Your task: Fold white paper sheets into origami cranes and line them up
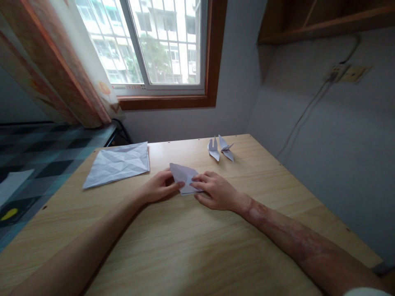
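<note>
A small folded sheet of white paper (184,172) lies between my hands near the middle of the table, its pointed corner towards the upper left. My left hand (160,185) pinches its left side, thumb on top and fingers behind. From the right, my right hand (216,190) rests its outstretched fingers on the paper's right part, pressing it towards the tabletop. Those fingertips cover that end of the sheet. Beyond my right hand stand two folded paper cranes, a left one (214,150) and a right one (226,149).
Creased white paper sheets (120,162) lie at the back left of the wooden table (160,246). A bed with a checked cover (61,142) adjoins the left side. Behind are a window (169,41) and a curtain (61,61); a cable (304,115) hangs down the right wall.
</note>
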`<state>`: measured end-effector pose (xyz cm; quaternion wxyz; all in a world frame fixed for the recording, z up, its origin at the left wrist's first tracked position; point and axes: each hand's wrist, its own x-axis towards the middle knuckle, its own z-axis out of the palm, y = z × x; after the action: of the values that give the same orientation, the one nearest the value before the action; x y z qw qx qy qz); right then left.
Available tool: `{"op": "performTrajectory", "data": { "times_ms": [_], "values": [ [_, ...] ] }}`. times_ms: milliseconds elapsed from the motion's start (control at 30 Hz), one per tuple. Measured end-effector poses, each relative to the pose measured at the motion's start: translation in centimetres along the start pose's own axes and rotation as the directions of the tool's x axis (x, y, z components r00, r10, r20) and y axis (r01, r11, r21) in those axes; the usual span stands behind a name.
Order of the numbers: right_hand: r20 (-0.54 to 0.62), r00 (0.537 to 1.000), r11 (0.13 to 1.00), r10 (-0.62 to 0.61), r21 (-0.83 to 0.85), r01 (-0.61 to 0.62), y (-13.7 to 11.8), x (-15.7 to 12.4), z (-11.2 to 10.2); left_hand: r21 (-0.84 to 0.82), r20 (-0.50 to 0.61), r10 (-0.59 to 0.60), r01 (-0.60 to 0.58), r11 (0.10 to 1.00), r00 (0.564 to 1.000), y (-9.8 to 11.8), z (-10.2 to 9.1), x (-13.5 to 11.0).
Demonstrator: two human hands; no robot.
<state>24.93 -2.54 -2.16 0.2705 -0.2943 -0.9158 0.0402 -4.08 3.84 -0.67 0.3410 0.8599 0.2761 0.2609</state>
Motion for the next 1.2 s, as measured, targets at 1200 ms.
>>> {"op": "performTrajectory", "data": {
  "times_ms": [1200],
  "values": [
    [-0.126, 0.992, 0.98, 0.024, 0.199, 0.001, -0.3, 0.3, -0.4, 0.052, -0.108, -0.04, 0.046, 0.998, 0.993, 0.6, 0.7, 0.6]
  ]
}}
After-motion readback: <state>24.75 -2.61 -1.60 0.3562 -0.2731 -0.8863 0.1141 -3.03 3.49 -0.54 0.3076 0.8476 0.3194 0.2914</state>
